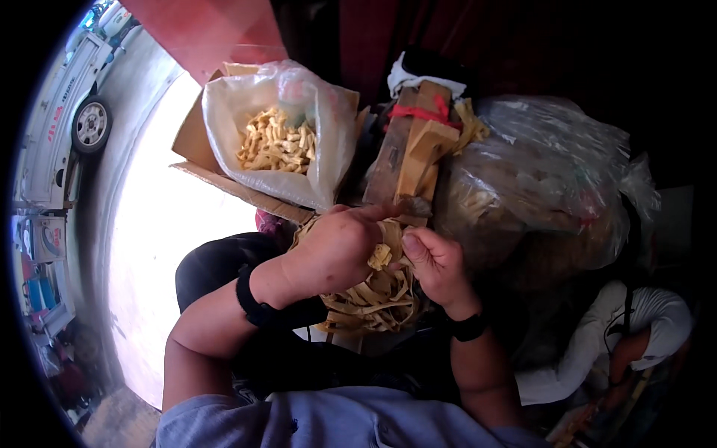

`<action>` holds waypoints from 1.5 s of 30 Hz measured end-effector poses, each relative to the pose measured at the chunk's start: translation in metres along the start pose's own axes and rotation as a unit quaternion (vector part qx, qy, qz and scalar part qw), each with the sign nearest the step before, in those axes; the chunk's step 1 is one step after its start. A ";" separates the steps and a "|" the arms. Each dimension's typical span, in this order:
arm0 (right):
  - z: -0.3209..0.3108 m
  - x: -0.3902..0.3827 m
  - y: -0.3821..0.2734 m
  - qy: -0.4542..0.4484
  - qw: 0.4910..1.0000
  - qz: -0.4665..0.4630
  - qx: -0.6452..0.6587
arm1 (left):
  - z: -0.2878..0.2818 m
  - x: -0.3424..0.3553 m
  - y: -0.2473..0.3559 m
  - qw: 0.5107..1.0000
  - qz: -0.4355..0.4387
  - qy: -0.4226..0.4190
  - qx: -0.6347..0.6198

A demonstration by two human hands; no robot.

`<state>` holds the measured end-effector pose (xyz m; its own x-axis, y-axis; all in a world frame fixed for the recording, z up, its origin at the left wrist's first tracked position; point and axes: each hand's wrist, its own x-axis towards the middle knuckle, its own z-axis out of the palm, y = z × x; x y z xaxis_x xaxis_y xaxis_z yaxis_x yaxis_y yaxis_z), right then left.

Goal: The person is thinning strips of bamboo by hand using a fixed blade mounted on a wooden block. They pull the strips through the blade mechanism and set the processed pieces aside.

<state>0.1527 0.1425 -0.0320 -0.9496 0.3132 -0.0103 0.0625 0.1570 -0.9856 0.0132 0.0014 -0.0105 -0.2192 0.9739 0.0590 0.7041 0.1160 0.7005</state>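
A blue-grey cloth shirt (336, 418) with short sleeves spans the bottom centre of the frame, a small dark mark on its front. Dark cloth trousers (213, 265) show left of centre. A narrow black band (246, 299) rings the wrist of the bare left hand (336, 250); a broader, smooth black band (468, 327) rings that of the bare right hand (441, 272).
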 end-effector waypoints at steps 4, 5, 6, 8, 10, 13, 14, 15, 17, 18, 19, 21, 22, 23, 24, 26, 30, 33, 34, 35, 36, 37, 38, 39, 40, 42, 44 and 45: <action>0.006 0.004 0.010 -0.015 0.979 -0.074 -0.190 | 0.012 -0.004 0.000 0.998 -0.006 0.015 0.060; 0.006 0.004 0.011 -0.017 0.977 -0.056 -0.205 | 0.011 -0.003 0.001 0.999 0.001 0.027 0.047; 0.007 0.003 0.014 -0.022 0.992 -0.010 -0.120 | 0.006 -0.001 0.000 0.999 0.032 0.030 0.020; 0.008 0.002 0.018 -0.032 0.995 0.079 0.052 | -0.003 -0.001 -0.002 0.988 0.039 0.043 -0.140; -0.002 -0.002 0.009 -0.095 0.951 0.161 0.247 | -0.014 0.001 0.005 0.964 0.039 0.059 -0.257; -0.011 -0.008 0.013 -0.155 0.886 0.163 0.405 | -0.029 -0.004 0.013 0.897 -0.037 0.123 -0.423; -0.015 -0.009 0.021 -0.181 0.870 0.141 0.437 | -0.033 -0.005 0.018 0.860 -0.077 0.147 -0.483; -0.017 -0.010 0.025 -0.205 0.851 0.120 0.468 | -0.033 -0.005 0.019 0.852 -0.077 0.154 -0.494; -0.017 -0.010 0.017 -0.170 0.864 0.126 0.458 | -0.033 -0.006 0.021 0.834 -0.081 0.175 -0.516; -0.018 -0.010 0.012 -0.151 0.870 0.129 0.452 | -0.034 -0.008 0.015 0.878 -0.061 0.170 -0.444; -0.017 -0.008 0.010 -0.126 0.888 0.135 0.422 | -0.034 -0.007 0.013 0.909 -0.042 0.185 -0.372; -0.017 -0.001 0.007 -0.073 0.919 0.148 0.358 | -0.033 -0.005 0.008 0.952 -0.002 0.209 -0.221; -0.016 0.000 0.005 -0.037 0.930 0.151 0.333 | -0.029 0.001 0.002 0.956 0.005 0.219 -0.197; -0.017 0.002 0.002 -0.041 0.938 0.155 0.307 | -0.027 0.000 0.001 0.937 -0.076 0.174 -0.293; -0.018 0.003 -0.002 -0.044 0.946 0.158 0.280 | -0.027 0.000 0.002 0.902 -0.155 0.127 -0.383; -0.017 0.003 -0.003 -0.050 0.968 0.140 0.203 | -0.019 0.003 0.002 0.811 -0.248 0.051 -0.527; -0.014 0.002 0.001 0.006 0.979 0.135 0.154 | -0.010 0.009 0.010 0.817 -0.269 0.042 -0.509; -0.024 0.008 0.012 0.108 0.977 0.115 0.145 | -0.005 0.016 -0.001 0.869 -0.257 0.095 -0.411; -0.026 0.011 0.016 0.144 0.978 0.094 0.116 | -0.001 0.021 -0.003 0.868 -0.243 0.103 -0.420; -0.029 0.015 0.020 0.180 0.977 0.074 0.086 | 0.004 0.028 -0.006 0.871 -0.241 0.113 -0.414; -0.030 0.019 0.025 0.204 0.975 0.077 0.049 | 0.011 0.036 -0.011 0.873 -0.238 0.123 -0.407; -0.033 0.026 0.037 0.236 0.970 0.043 -0.042 | 0.018 0.045 -0.017 0.875 -0.236 0.130 -0.402; -0.034 0.035 0.049 0.264 0.955 0.008 -0.131 | 0.024 0.052 -0.026 0.874 -0.232 0.130 -0.406; -0.036 0.042 0.057 0.290 0.931 -0.027 -0.219 | 0.030 0.058 -0.033 0.892 -0.233 0.134 -0.363; -0.031 0.048 0.050 0.293 0.912 0.011 -0.288 | 0.037 0.060 -0.043 0.907 -0.238 0.139 -0.318; -0.029 0.052 0.068 0.289 0.906 0.041 -0.306 | 0.046 0.062 -0.055 0.924 -0.272 0.132 -0.233; -0.033 0.051 0.066 0.297 0.907 0.075 -0.290 | 0.048 0.063 -0.055 0.923 -0.257 0.165 -0.233; -0.039 0.052 0.088 0.309 0.935 0.051 -0.167 | 0.048 0.062 -0.055 0.922 -0.250 0.183 -0.233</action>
<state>0.1209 0.2089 -0.1123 -0.5811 0.8078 0.0992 0.3339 0.3478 -0.8761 -0.0067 0.0651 -0.0790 -0.7102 0.6812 -0.1779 0.1061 0.3533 0.9295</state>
